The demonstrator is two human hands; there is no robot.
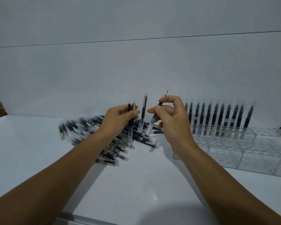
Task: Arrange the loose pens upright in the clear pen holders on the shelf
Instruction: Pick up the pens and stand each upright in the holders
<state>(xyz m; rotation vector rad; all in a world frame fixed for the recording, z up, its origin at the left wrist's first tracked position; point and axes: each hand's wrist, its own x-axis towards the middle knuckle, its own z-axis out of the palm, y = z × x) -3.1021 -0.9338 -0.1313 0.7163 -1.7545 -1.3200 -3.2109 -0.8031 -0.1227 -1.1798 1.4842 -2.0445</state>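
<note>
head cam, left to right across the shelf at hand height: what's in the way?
Loose pen pile → left hand gripping a pen bundle → right hand pinching a single pen → row of upright pens standing in the clear holder.

Loose pens are lying heaped on the shelf, left of the pen holders, where a row of pens is standing along the back.
</note>
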